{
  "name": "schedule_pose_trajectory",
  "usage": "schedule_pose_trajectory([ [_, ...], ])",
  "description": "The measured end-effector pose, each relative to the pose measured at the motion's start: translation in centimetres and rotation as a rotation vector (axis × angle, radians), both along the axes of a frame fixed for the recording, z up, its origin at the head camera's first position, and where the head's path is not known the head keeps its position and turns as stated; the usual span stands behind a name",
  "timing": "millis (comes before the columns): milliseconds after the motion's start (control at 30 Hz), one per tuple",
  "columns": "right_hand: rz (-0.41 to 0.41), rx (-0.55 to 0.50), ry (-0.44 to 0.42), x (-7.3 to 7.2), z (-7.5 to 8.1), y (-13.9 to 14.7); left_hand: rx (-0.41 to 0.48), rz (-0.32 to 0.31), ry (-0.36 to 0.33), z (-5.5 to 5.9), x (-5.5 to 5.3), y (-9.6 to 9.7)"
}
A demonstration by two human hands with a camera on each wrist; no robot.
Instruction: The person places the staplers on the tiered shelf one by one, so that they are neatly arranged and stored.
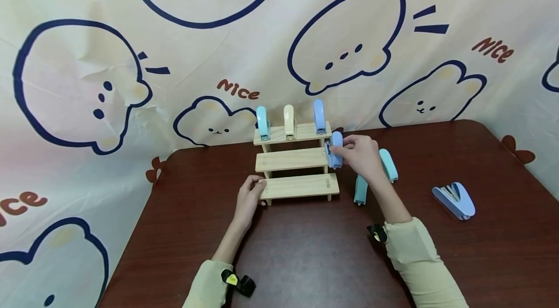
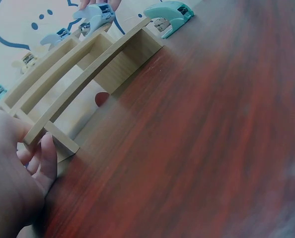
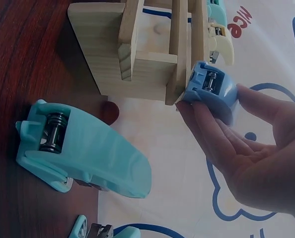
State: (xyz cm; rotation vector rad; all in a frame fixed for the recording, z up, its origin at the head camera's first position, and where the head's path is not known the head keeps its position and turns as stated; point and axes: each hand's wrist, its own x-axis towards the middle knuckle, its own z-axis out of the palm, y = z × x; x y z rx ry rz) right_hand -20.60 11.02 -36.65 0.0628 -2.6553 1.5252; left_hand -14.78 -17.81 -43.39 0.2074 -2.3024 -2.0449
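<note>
A three-tier wooden stand (image 1: 301, 186) rests on the table. My left hand (image 1: 248, 201) grips the left end of its lowest shelf, thumb on the board. My right hand (image 1: 363, 154) pinches a blue stapler (image 1: 336, 150) between thumb and fingers, at the right end of the middle shelf; in the right wrist view this stapler (image 3: 214, 91) is close to the shelf edge, and whether it touches I cannot tell. Along the top shelf stand a teal stapler (image 1: 263, 123), a cream stapler (image 1: 289, 121) and another blue stapler (image 1: 319, 116).
Right of the stand, a teal stapler (image 1: 360, 190) lies on the brown table (image 1: 332, 259), with a second teal stapler (image 1: 388, 165) just beyond my right forearm. Farther right lies a blue stapler (image 1: 455, 201). A printed cloth (image 1: 244, 56) hangs behind the table.
</note>
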Motion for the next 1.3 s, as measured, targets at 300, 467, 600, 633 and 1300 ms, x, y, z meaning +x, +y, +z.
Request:
schedule_pose_trajectory([
  [300,-0.011,0.042,0.11,-0.1,-0.7,-0.8,0.009,0.03,0.013,-3.3,-1.7,-1.0],
  [467,-0.005,0.068,0.131,0.0,-0.6,-1.2,0.002,0.018,-0.003,-1.8,-1.1,-0.9],
  [600,0.004,0.089,0.149,0.0,-0.6,-1.5,-0.013,0.012,-0.008,-1.1,-0.9,-0.9],
  [633,0.004,0.092,0.152,0.0,-0.6,-1.6,-0.01,0.015,-0.007,-1.2,-0.9,-1.0],
  [1300,0.027,0.048,0.174,0.0,-0.8,0.8,0.01,0.016,0.002,-3.6,-1.7,-1.0],
])
